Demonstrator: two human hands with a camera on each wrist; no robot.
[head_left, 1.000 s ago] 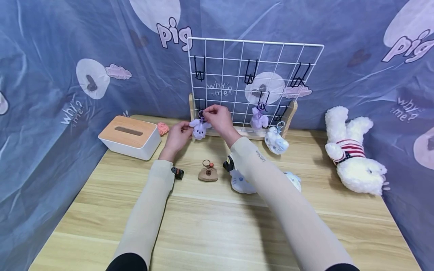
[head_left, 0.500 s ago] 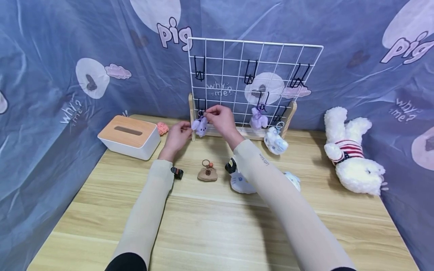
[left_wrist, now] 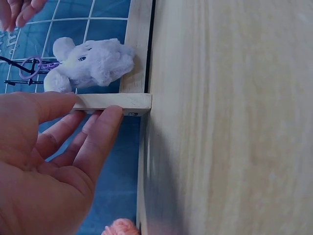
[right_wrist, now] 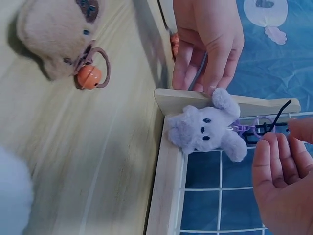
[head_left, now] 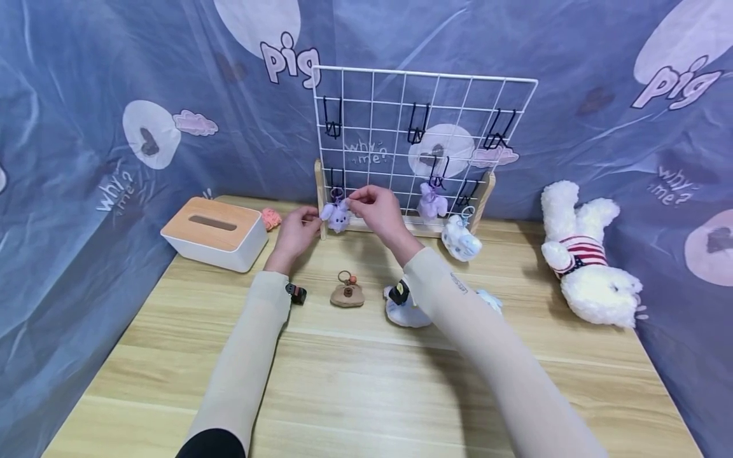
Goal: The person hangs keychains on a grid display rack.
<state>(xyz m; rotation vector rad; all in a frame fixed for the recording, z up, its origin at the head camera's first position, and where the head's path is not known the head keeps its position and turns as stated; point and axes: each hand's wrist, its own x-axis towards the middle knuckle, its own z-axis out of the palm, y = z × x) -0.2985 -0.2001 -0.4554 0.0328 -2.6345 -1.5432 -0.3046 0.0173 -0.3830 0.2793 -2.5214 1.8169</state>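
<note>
A purple long-eared plush keychain [head_left: 338,219] hangs by its purple ring from a black hook [right_wrist: 254,132] at the lower left of the white wire grid rack [head_left: 395,102]. My right hand [head_left: 380,213] is just right of it; in the right wrist view its relaxed fingers [right_wrist: 276,156] stand near the ring and hold nothing. My left hand [head_left: 294,235] is at the rack's left wooden post [left_wrist: 115,101], fingertips touching it with loosely bent fingers, close to the plush's ear. A second purple plush keychain [head_left: 432,202] hangs farther right.
A white-and-blue plush keychain [head_left: 460,238] hangs at lower right. On the table are a brown plush keychain [head_left: 347,294], a white plush [head_left: 406,313] partly behind the right forearm, a tissue box [head_left: 214,235], a coral-coloured item [head_left: 271,219] and a white plush bear [head_left: 595,286].
My right fingers have come off the purple keychain's ring and moved slightly down. The plush turned sideways, then back to face forward. The left hand stays by the post.
</note>
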